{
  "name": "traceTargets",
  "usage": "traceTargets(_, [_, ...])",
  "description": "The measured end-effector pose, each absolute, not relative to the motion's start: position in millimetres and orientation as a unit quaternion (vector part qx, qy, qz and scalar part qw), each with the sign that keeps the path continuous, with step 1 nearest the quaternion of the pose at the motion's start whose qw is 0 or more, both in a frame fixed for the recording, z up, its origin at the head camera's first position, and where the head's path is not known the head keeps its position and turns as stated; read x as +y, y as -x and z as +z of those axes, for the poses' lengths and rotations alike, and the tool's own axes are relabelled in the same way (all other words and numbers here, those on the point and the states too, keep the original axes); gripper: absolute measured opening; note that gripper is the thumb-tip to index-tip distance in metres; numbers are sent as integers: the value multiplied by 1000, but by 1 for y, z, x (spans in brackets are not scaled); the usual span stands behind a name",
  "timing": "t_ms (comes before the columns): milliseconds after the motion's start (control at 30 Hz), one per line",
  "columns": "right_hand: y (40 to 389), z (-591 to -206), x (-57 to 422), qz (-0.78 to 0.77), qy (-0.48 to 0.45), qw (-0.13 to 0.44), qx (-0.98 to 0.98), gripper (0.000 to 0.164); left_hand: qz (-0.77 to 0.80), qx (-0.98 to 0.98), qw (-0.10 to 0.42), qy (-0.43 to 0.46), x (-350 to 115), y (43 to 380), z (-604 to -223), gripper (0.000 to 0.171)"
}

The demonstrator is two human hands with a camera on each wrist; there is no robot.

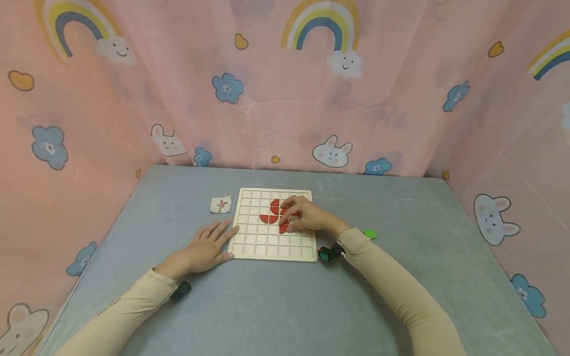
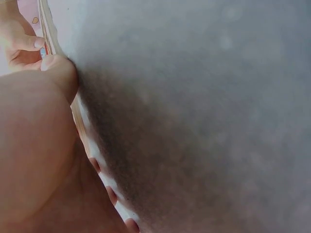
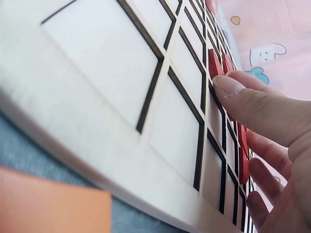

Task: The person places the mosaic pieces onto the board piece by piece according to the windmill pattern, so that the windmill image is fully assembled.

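A square wooden grid board (image 1: 256, 252) lies on the table with several red rounded pieces (image 1: 269, 219) near its middle, arranged like a pinwheel. My right hand (image 1: 307, 215) reaches over them from the right, fingers bent. In the right wrist view, its thumb (image 3: 233, 92) and forefinger come together at a red piece (image 3: 215, 63), which they pinch at the board's surface. Other red pieces are partly hidden behind that hand. My left hand (image 1: 205, 249) lies with fingers spread on the table, its thumb and forefinger touching the board's left edge.
A small card (image 1: 220, 204) with a red pinwheel printed on a grid lies left of the board. A green piece (image 1: 369, 234) shows beside the right sleeve, and an orange piece (image 3: 53, 204) lies by the board's edge. A pink patterned curtain (image 1: 267, 123) surrounds the grey table (image 1: 267, 306).
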State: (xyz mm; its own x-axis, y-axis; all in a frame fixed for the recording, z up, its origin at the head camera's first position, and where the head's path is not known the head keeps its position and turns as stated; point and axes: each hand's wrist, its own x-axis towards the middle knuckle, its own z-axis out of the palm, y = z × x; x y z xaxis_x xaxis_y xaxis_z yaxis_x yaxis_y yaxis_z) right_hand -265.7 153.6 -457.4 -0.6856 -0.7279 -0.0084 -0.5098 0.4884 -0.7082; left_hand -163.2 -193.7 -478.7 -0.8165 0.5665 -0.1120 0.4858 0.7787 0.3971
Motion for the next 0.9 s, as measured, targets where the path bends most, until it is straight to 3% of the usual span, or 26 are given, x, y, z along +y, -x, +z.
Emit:
traceTargets(533, [267,-459,153,-349,373,146,847,21,179,935,107,-286,-196,164,-481,73])
traceTargets(900, [267,-453,155,-378,341,154,847,25,186,931,129,-285,-194,161,-471,74])
